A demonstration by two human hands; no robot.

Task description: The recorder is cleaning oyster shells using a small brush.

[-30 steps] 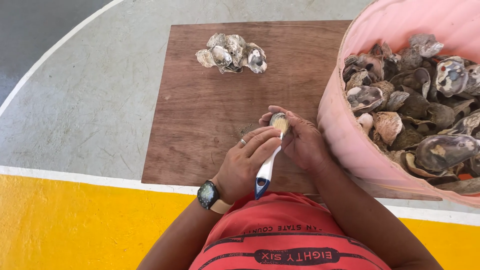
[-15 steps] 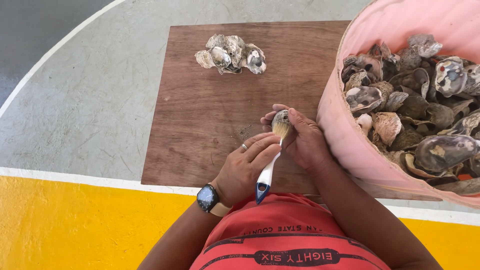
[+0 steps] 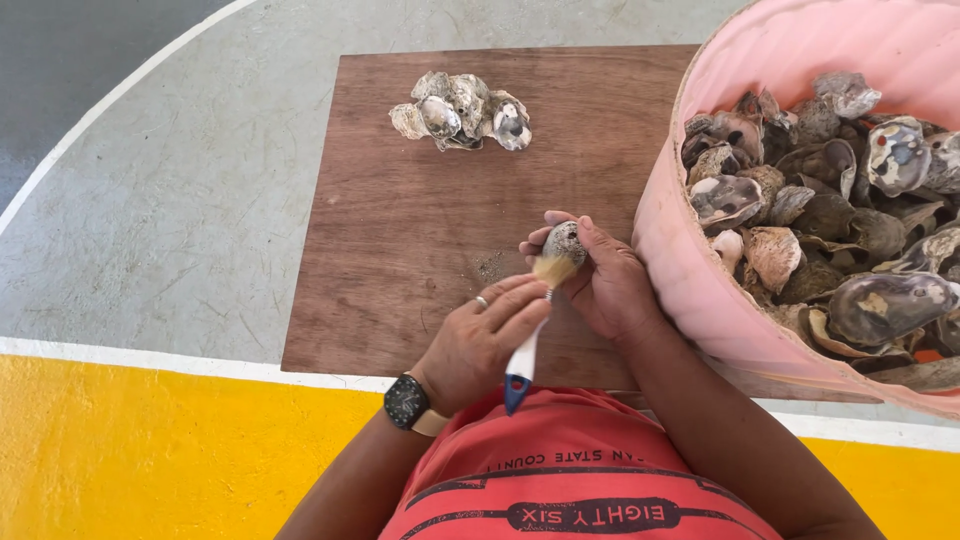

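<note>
One shell (image 3: 566,240), one brush (image 3: 532,320)

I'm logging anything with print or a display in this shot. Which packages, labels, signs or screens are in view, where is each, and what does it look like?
Wristwatch: on the left wrist, dark round face with a screen, tan strap.
Shirt print: bottom centre on the red shirt, dark lettering and stripes.
No packages or signs.
</note>
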